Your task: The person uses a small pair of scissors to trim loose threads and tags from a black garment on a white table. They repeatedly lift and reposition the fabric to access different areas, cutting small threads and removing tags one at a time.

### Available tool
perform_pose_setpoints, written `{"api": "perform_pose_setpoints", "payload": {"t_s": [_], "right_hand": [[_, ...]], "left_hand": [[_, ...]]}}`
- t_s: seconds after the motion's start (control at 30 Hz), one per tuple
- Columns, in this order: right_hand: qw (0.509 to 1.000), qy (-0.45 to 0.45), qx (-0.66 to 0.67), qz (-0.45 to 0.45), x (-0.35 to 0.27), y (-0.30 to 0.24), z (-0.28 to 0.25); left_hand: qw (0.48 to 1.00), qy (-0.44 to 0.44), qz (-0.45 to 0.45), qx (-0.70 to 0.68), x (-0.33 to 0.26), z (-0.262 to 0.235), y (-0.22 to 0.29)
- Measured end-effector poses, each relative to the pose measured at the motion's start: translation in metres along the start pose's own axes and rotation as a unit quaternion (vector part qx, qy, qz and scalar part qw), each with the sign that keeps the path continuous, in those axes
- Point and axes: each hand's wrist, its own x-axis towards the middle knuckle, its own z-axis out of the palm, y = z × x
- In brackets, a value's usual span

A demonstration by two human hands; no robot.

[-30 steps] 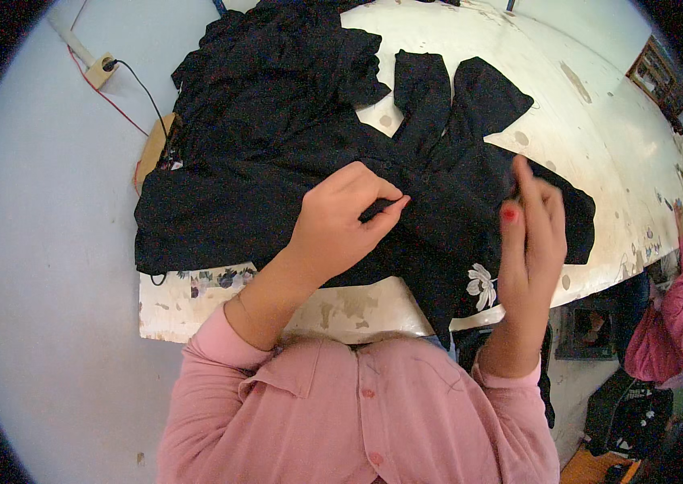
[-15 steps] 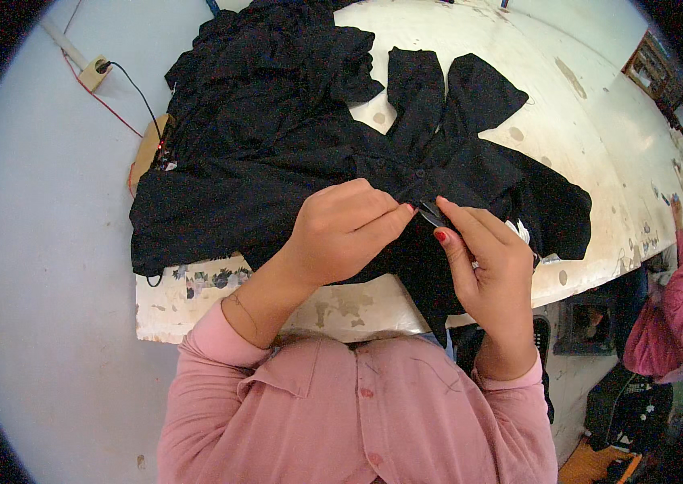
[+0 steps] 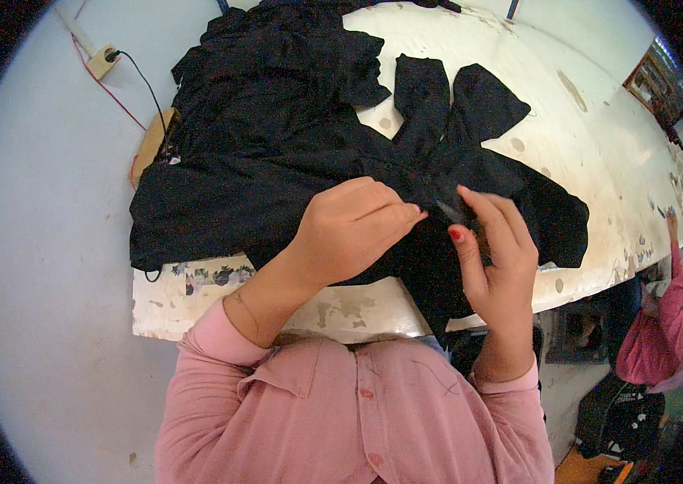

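Observation:
A black garment lies spread over the table in front of me, its sleeves or straps reaching to the far side. My left hand is closed in a pinch on the garment's fabric near its middle. Just right of those fingertips, my right hand holds small dark thread snips between thumb and fingers. The blades point up and left, close to the left fingertips but apart from them, and are blurred by motion. Any thread between the hands is too small to make out.
The pale, stained table curves away to the right. More black cloth is heaped at the far left. A socket with a plugged cable hangs on the left wall. At the right edge sits another person in a pink sleeve.
My right hand has drawn slightly right, its thumb and fingers wider apart, and the snips have moved away from the left fingertips. The left hand keeps its pinch almost in place.

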Motion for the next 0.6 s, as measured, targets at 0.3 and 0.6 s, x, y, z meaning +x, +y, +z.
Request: {"api": "perform_pose_setpoints", "payload": {"t_s": [0.3, 0.6], "right_hand": [[0.995, 0.053, -0.004, 0.081, 0.004, 0.043, -0.014], [0.987, 0.140, -0.081, -0.022, 0.008, 0.066, -0.026]], "left_hand": [[0.964, -0.045, -0.212, 0.153, -0.011, -0.078, -0.037], [0.927, 0.133, -0.288, 0.199, -0.067, -0.202, -0.047]]}}
